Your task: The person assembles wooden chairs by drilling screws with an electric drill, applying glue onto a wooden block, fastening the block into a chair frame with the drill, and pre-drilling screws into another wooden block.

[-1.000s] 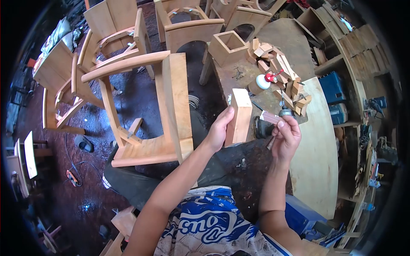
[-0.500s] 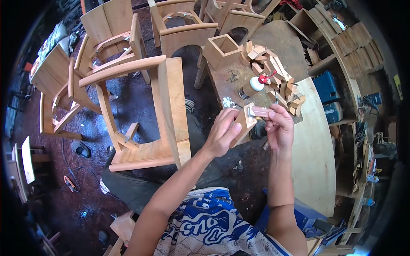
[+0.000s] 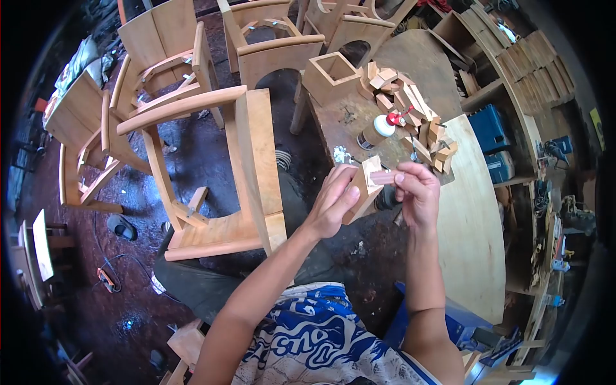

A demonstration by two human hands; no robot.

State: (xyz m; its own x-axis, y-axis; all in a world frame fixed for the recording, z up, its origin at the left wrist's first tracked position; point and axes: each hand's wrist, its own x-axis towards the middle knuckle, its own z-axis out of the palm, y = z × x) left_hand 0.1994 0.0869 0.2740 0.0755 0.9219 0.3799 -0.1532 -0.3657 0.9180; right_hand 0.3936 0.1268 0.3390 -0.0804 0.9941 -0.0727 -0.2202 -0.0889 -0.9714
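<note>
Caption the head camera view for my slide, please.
Left hand grips a wooden block, right hand holds a slim piece at its end, near a red-capped bottle.

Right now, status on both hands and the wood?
Left hand gripping wooden block. Right hand pinching wooden strip, tip at the block's end; insertion unclear. No obstruction visible between them; red-capped bottle beyond, on table.
</note>
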